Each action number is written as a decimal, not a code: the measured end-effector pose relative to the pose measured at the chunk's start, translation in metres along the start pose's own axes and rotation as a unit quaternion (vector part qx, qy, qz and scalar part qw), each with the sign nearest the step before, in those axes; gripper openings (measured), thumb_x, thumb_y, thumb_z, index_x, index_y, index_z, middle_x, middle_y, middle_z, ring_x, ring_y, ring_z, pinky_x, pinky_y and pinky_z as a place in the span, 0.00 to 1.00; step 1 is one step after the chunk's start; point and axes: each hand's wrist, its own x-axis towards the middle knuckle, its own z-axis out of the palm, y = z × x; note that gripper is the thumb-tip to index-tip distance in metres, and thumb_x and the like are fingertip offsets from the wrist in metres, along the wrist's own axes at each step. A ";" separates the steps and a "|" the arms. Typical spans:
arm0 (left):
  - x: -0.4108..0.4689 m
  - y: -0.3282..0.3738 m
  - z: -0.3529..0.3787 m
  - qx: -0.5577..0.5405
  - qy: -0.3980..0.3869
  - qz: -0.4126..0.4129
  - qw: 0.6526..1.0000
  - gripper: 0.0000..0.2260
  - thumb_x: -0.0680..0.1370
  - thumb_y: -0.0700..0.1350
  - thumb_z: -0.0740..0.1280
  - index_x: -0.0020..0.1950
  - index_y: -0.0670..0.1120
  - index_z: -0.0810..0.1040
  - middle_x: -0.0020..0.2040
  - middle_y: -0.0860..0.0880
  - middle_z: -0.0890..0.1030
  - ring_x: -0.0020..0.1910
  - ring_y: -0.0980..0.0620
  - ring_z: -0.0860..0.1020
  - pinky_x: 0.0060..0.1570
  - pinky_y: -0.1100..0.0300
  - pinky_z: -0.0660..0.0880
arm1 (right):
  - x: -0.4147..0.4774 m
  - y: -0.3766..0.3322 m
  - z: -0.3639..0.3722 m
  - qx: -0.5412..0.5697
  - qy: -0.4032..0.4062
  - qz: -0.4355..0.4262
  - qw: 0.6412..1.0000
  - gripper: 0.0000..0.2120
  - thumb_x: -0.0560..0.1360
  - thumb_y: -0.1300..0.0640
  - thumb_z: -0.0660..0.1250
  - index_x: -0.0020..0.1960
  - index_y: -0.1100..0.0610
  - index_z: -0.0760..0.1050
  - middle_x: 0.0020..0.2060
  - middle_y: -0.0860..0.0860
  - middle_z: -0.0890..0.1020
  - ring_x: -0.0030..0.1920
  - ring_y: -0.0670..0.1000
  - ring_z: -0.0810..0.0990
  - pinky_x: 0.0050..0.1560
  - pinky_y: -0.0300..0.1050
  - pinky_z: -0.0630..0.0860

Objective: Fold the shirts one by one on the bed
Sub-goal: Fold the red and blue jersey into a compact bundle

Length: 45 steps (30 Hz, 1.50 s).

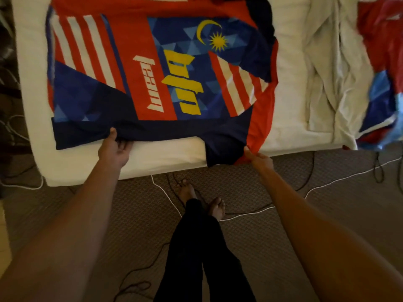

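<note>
A red, blue and white shirt (152, 68) with a yellow moon and star lies spread flat on the white bed (165, 158). My left hand (114, 148) pinches its dark blue near edge, thumb on top and fingers under the cloth. My right hand (258, 159) pinches the red edge beside the dark sleeve that hangs over the bed's front edge. A heap of more red and blue shirts (381, 68) lies at the far right of the bed.
A rumpled white sheet (327, 68) lies between the spread shirt and the heap. White and black cables (327, 184) trail across the patterned carpet in front of the bed. My legs and bare feet (202, 201) stand below the bed's edge.
</note>
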 end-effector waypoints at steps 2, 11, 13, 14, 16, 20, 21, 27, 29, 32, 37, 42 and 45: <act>0.002 0.002 0.000 -0.007 0.003 0.004 1.000 0.19 0.81 0.45 0.67 0.72 0.45 0.71 0.60 0.46 0.79 0.54 0.49 0.78 0.68 0.47 0.72 | -0.001 0.004 0.000 0.023 0.002 -0.014 1.000 0.17 0.75 0.51 0.72 0.58 0.61 0.81 0.50 0.56 0.83 0.50 0.53 0.81 0.56 0.49 0.77; 0.017 0.047 -0.026 0.015 0.070 0.032 0.997 0.21 0.80 0.44 0.69 0.72 0.47 0.71 0.60 0.44 0.80 0.56 0.45 0.79 0.59 0.44 0.78 | -0.024 0.016 -0.007 0.151 0.030 0.012 0.988 0.10 0.78 0.54 0.68 0.52 0.61 0.80 0.48 0.59 0.82 0.43 0.51 0.78 0.44 0.43 0.73; 0.016 0.053 -0.030 0.036 0.085 0.033 0.995 0.21 0.79 0.43 0.70 0.72 0.47 0.71 0.60 0.46 0.80 0.56 0.46 0.79 0.60 0.45 0.78 | -0.031 0.009 -0.006 0.147 0.030 -0.001 0.989 0.11 0.79 0.49 0.67 0.52 0.58 0.78 0.50 0.59 0.82 0.47 0.52 0.78 0.45 0.43 0.74; 0.015 0.055 -0.031 0.046 0.085 0.032 0.995 0.21 0.79 0.42 0.70 0.71 0.47 0.72 0.60 0.46 0.80 0.57 0.47 0.79 0.59 0.46 0.79 | -0.035 0.004 -0.006 0.142 0.031 -0.003 0.989 0.15 0.78 0.46 0.67 0.53 0.58 0.78 0.49 0.57 0.81 0.46 0.52 0.78 0.46 0.44 0.75; 0.006 0.054 -0.027 0.054 0.066 0.025 0.996 0.19 0.79 0.42 0.70 0.70 0.47 0.73 0.58 0.47 0.80 0.57 0.49 0.79 0.54 0.51 0.80 | -0.040 -0.005 -0.005 0.139 0.004 0.024 0.990 0.27 0.73 0.36 0.69 0.58 0.58 0.76 0.48 0.53 0.81 0.47 0.52 0.80 0.53 0.48 0.78; -0.007 0.047 -0.017 0.045 0.033 0.004 0.998 0.15 0.82 0.47 0.65 0.68 0.46 0.72 0.53 0.48 0.79 0.55 0.50 0.77 0.61 0.50 0.75 | -0.045 -0.014 0.000 0.122 -0.091 0.061 0.987 0.46 0.51 0.29 0.79 0.59 0.57 0.76 0.55 0.55 0.83 0.55 0.57 0.82 0.60 0.57 0.78; -0.009 0.047 -0.015 0.045 0.037 0.002 0.998 0.16 0.83 0.47 0.65 0.69 0.46 0.71 0.55 0.48 0.78 0.55 0.49 0.77 0.61 0.50 0.76 | -0.046 -0.014 0.003 0.118 -0.101 0.070 0.985 0.46 0.48 0.32 0.82 0.58 0.56 0.77 0.54 0.55 0.84 0.54 0.57 0.83 0.60 0.57 0.78; -0.008 0.059 -0.022 0.067 0.094 0.015 0.993 0.19 0.80 0.40 0.68 0.70 0.46 0.71 0.57 0.44 0.78 0.56 0.45 0.77 0.35 0.53 0.78 | -0.070 -0.035 0.009 0.133 0.003 0.040 0.990 0.26 0.75 0.45 0.71 0.64 0.62 0.75 0.58 0.57 0.81 0.53 0.55 0.80 0.58 0.51 0.77; -0.013 0.065 -0.021 0.059 0.106 0.031 0.992 0.21 0.79 0.38 0.69 0.71 0.46 0.71 0.59 0.43 0.78 0.54 0.44 0.78 0.35 0.53 0.79 | -0.080 -0.046 0.007 0.127 0.066 0.011 0.990 0.27 0.77 0.45 0.68 0.66 0.63 0.73 0.57 0.57 0.79 0.54 0.54 0.77 0.57 0.49 0.75; -0.015 0.076 -0.018 0.026 0.115 0.050 0.992 0.20 0.80 0.39 0.67 0.72 0.45 0.70 0.60 0.42 0.78 0.53 0.44 0.78 0.39 0.52 0.81 | -0.083 -0.069 0.004 0.155 0.099 0.016 0.983 0.22 0.78 0.45 0.66 0.63 0.61 0.75 0.52 0.54 0.78 0.52 0.53 0.77 0.52 0.48 0.75; -0.010 0.109 0.003 0.000 0.141 0.136 0.981 0.14 0.79 0.36 0.66 0.63 0.47 0.77 0.55 0.45 0.81 0.51 0.45 0.81 0.37 0.54 0.83 | -0.071 -0.135 0.002 0.288 0.066 0.067 0.953 0.16 0.75 0.51 0.65 0.59 0.58 0.78 0.51 0.53 0.82 0.45 0.55 0.82 0.46 0.50 0.81; 0.004 0.150 0.057 -0.025 0.118 0.167 0.978 0.16 0.79 0.35 0.66 0.66 0.42 0.73 0.58 0.43 0.79 0.51 0.44 0.80 0.35 0.56 0.82 | -0.055 -0.233 0.009 0.396 -0.016 0.064 0.916 0.12 0.80 0.55 0.57 0.57 0.58 0.76 0.46 0.52 0.86 0.44 0.53 0.85 0.45 0.46 0.81; 0.022 0.169 0.086 -0.020 0.070 0.168 0.983 0.17 0.82 0.38 0.62 0.71 0.41 0.69 0.63 0.41 0.76 0.55 0.44 0.80 0.46 0.56 0.82 | -0.046 -0.283 0.012 0.453 -0.063 -0.047 0.888 0.17 0.83 0.50 0.58 0.65 0.59 0.72 0.49 0.49 0.85 0.52 0.45 0.82 0.50 0.40 0.79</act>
